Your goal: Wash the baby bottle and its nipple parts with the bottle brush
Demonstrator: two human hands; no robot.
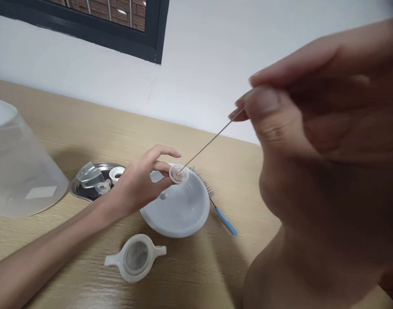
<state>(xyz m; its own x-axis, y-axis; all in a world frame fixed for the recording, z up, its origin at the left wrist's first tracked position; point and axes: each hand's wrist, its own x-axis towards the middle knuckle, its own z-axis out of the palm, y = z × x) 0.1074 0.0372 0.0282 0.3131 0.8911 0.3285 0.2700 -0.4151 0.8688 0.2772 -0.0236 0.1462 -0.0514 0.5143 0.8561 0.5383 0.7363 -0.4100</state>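
Observation:
Between thumb and fingers, my left hand point(140, 178) pinches a small round translucent plastic piece point(179, 174), its disc face turned toward me, above a white bowl point(180, 229). My right hand point(289, 111), large and close to the camera, pinches a thin metal wire point(212, 140). The wire slants down to the left, and its far end meets the middle of the disc; whether it goes into a hole there I cannot tell. A small white rounded bit point(163, 195) shows just below my left fingers, against the bowl.
Left of the bowl, a metal tray point(74, 189) carries a clear cup-like part point(90, 175), a white ring point(116, 174) and a small clear part point(103, 186). A white two-handled strainer point(137, 257) lies in front. A blue-handled bristle brush point(225, 220) lies right; a large translucent container point(22, 167) stands left.

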